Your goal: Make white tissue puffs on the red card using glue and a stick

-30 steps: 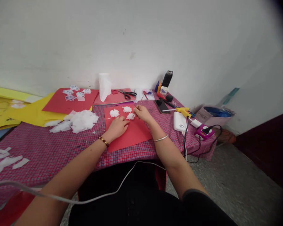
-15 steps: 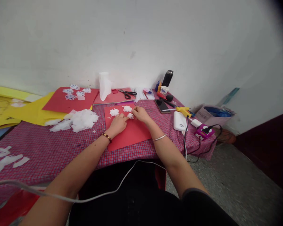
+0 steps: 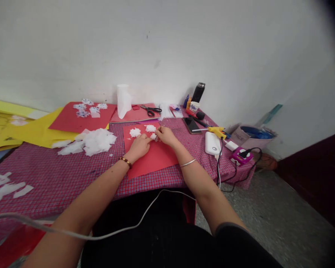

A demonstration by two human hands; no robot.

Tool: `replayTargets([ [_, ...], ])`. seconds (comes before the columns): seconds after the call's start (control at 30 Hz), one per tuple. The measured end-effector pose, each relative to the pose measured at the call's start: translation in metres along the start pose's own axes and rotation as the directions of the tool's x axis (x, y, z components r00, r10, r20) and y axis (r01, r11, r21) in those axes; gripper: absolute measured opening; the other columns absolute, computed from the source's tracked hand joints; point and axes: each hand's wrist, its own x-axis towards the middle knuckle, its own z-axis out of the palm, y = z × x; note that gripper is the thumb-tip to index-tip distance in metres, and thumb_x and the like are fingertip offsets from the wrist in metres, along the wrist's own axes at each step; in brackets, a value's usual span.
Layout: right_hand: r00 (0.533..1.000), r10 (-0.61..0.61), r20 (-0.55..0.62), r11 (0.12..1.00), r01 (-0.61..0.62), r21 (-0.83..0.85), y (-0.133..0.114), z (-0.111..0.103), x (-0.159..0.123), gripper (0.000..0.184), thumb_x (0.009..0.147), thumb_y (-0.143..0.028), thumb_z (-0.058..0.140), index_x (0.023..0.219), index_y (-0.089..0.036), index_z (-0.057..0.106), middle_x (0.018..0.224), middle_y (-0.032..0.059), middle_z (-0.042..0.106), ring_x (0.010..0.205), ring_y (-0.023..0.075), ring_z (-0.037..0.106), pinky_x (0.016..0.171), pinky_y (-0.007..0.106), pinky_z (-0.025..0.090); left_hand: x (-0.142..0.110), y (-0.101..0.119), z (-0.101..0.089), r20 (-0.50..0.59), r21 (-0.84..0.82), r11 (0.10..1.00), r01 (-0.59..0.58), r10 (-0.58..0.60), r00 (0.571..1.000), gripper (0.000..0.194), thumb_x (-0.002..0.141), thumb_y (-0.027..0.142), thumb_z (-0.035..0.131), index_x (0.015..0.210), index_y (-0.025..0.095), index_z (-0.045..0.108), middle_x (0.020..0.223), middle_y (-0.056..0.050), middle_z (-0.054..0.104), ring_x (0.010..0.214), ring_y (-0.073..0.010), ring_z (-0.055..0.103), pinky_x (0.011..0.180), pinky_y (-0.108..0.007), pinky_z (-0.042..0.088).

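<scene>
A red sheet of paper (image 3: 153, 160) lies in front of me with two fluffy white paper flowers, one at the left (image 3: 135, 132) and one at the top (image 3: 150, 128). Between my hands is a third, smaller white paper flower (image 3: 153, 136), partly covered by fingers. My right hand (image 3: 166, 135) pinches its right side with thumb and forefinger. On its left side rests my left hand (image 3: 140, 146), forefinger reaching to the flower and the other fingers curled in. Left of the sheet sits a pile of white tissue pieces (image 3: 99, 142).
Scissors (image 3: 150, 109), a tissue roll (image 3: 124, 100) and another red sheet with flowers (image 3: 64, 119) stand along the back. To the right are a phone (image 3: 191, 125), yellow glue gun (image 3: 217, 131), white power bank (image 3: 212, 143) and purple power socket (image 3: 241, 156) with cords. A white cable (image 3: 114, 233) crosses before me.
The camera view has shifted very slightly. Both hands stay at the same small flower, with barely any finger movement.
</scene>
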Motion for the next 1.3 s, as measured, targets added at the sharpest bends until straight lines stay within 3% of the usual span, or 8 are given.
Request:
replayTargets([
  [0.43,0.999,0.027,-0.034,1.0,-0.027,-0.006,-0.012,0.012,-0.004,0.019,0.098,-0.025,0.057,0.098,-0.013,0.07,0.095,0.0131,0.076,0.102,0.0251,0.07,0.094,0.032,0.047,-0.006,0.0,-0.001,-0.036,-0.095,0.995,0.031,-0.034,0.999,0.038,0.087,0.013,0.047,0.111,0.013,0.076,0.103,-0.014,0.067,0.103,-0.0282,0.06,0.098,-0.041,0.046],
  [0.6,0.997,0.069,-0.047,0.988,-0.061,0.143,-0.003,0.009,0.0,0.016,0.096,-0.026,0.063,0.09,-0.013,0.069,0.091,0.0105,0.073,0.093,0.0216,0.069,0.088,0.034,0.052,-0.01,0.0,-0.004,-0.06,-0.135,0.991,0.02,-0.028,0.998,0.035,0.085,0.013,0.049,0.106,0.017,0.077,0.1,-0.012,0.068,0.101,-0.0268,0.06,0.097,-0.041,0.047],
  [0.7,0.991,0.126,-0.042,0.954,-0.109,0.279,0.009,0.0,0.004,0.023,0.098,-0.034,0.061,0.105,-0.013,0.067,0.1,0.0067,0.07,0.087,0.0176,0.068,0.08,0.036,0.058,-0.009,0.0,-0.003,-0.075,-0.183,0.983,0.021,-0.036,0.997,0.034,0.083,0.013,0.05,0.102,0.018,0.078,0.098,-0.011,0.068,0.099,-0.0267,0.061,0.097,-0.041,0.048],
  [0.9,0.967,0.253,-0.014,0.835,-0.211,0.508,0.021,-0.014,0.008,0.035,0.098,-0.036,0.062,0.127,-0.016,0.06,0.124,0.0104,0.064,0.104,0.0225,0.066,0.088,0.043,0.058,-0.008,-0.005,-0.005,-0.099,-0.377,0.921,0.1,-0.148,0.984,0.023,0.079,0.017,0.056,0.085,0.019,0.078,0.091,-0.01,0.071,0.093,-0.0267,0.064,0.094,-0.04,0.048],
  [1.0,0.956,0.292,0.005,0.783,-0.242,0.574,0.022,-0.014,0.009,0.036,0.098,-0.035,0.062,0.128,-0.016,0.06,0.127,0.0107,0.063,0.107,0.0234,0.066,0.089,0.044,0.057,-0.01,-0.023,-0.017,-0.156,-0.49,0.847,0.205,-0.317,0.936,0.019,0.078,0.02,0.058,0.082,0.019,0.077,0.093,-0.01,0.072,0.095,-0.0277,0.064,0.095,-0.041,0.048],
  [1.1,0.948,0.315,0.041,0.743,-0.273,0.611,0.022,-0.013,0.007,0.036,0.098,-0.035,0.062,0.129,-0.016,0.06,0.128,0.0109,0.062,0.108,0.0237,0.065,0.09,0.045,0.057,-0.014,-0.045,-0.031,-0.199,-0.621,0.725,0.299,-0.514,0.834,0.019,0.079,0.023,0.061,0.091,0.017,0.075,0.101,-0.011,0.072,0.103,-0.0294,0.063,0.099,-0.043,0.046],
  [1.2,0.943,0.323,0.082,0.716,-0.301,0.63,0.022,-0.013,0.005,0.036,0.098,-0.035,0.062,0.128,-0.016,0.06,0.128,0.0109,0.062,0.108,0.0237,0.065,0.09,0.045,0.057,-0.018,-0.059,-0.038,-0.129,-0.771,0.538,0.341,-0.657,0.743,0.021,0.085,0.025,0.063,0.101,0.015,0.071,0.101,-0.009,0.071,0.099,-0.026,0.065,0.093,-0.041,0.051],
  [1.3,0.939,0.327,0.105,0.698,-0.315,0.643,0.022,-0.013,0.004,0.037,0.098,-0.035,0.062,0.129,-0.016,0.06,0.128,0.0109,0.062,0.108,0.0238,0.065,0.09,0.045,0.057,-0.019,-0.064,-0.037,0.001,-0.887,0.32,0.333,-0.72,0.694,0.029,0.094,0.032,0.064,0.116,0.014,0.064,0.111,-0.009,0.068,0.097,-0.022,0.066,0.086,-0.042,0.056],
])
